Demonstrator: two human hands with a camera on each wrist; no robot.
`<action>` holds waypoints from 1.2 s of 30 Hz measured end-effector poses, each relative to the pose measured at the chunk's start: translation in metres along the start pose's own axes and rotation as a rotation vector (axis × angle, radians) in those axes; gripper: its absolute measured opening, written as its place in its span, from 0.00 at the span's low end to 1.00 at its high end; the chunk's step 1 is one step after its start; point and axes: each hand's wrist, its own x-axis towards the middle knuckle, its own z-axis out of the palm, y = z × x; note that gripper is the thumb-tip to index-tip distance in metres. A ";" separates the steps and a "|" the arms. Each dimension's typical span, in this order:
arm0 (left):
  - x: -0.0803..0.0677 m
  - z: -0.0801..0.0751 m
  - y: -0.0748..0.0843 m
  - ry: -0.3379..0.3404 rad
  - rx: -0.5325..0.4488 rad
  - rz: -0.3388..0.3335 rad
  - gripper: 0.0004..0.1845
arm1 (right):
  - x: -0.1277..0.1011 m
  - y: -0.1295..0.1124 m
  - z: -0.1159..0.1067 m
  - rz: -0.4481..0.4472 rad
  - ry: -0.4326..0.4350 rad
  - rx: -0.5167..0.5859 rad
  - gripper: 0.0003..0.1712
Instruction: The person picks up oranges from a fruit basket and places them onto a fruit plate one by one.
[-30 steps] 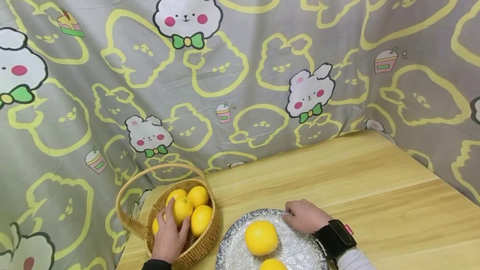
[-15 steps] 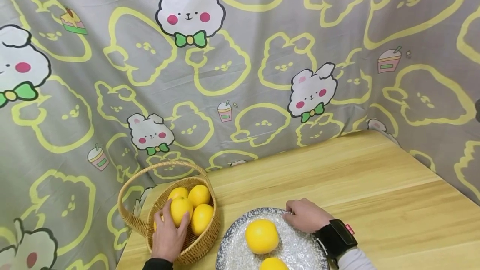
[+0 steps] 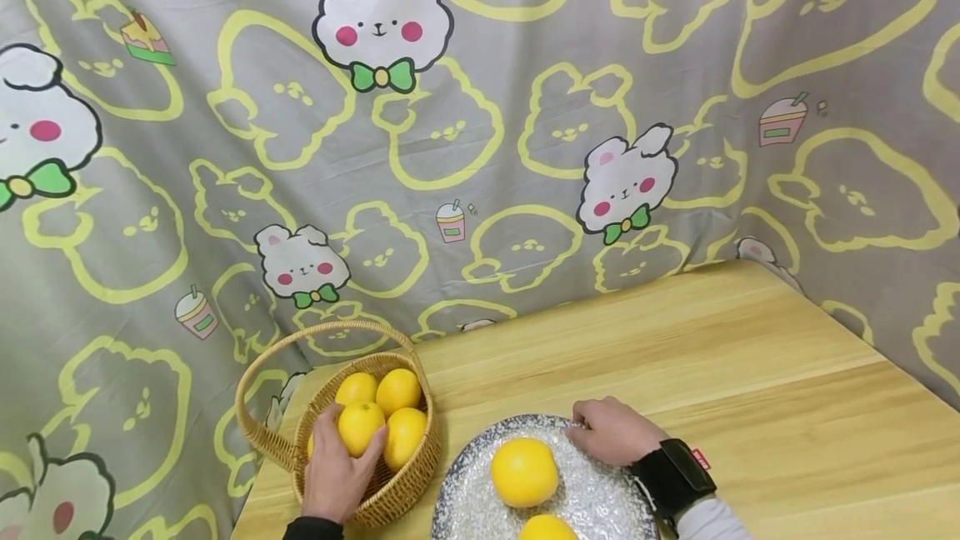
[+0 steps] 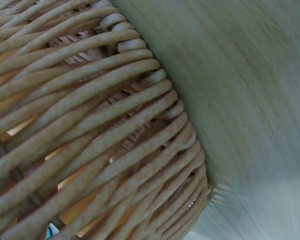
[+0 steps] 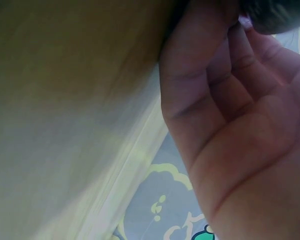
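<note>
Four oranges [image 3: 399, 391] show plainly in your basket [image 3: 408, 492], lower left of the head view; a fifth orange [image 3: 310, 445] is mostly hidden behind your left hand [image 3: 333, 475]. Its thumb and fingers grasp the front orange [image 3: 360, 432], which sits inside the basket. At bottom centre, your plate [image 3: 600, 503] bears two more oranges [image 3: 524, 472] (the lower one is cut off by the frame, as is the plate). Your right hand [image 3: 617, 433] grips the plate's upper-right rim with curled fingers, their tips hard to make out.
</note>
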 end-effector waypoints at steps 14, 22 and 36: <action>0.000 -0.004 0.001 -0.085 0.033 0.005 0.33 | -0.001 -0.001 0.000 0.005 -0.001 0.009 0.07; 0.000 -0.005 0.002 -0.081 0.032 -0.006 0.32 | -0.001 -0.001 0.000 -0.001 0.008 0.010 0.08; 0.000 -0.004 0.003 -0.101 0.040 -0.030 0.33 | -0.001 0.000 0.001 -0.002 0.008 0.012 0.07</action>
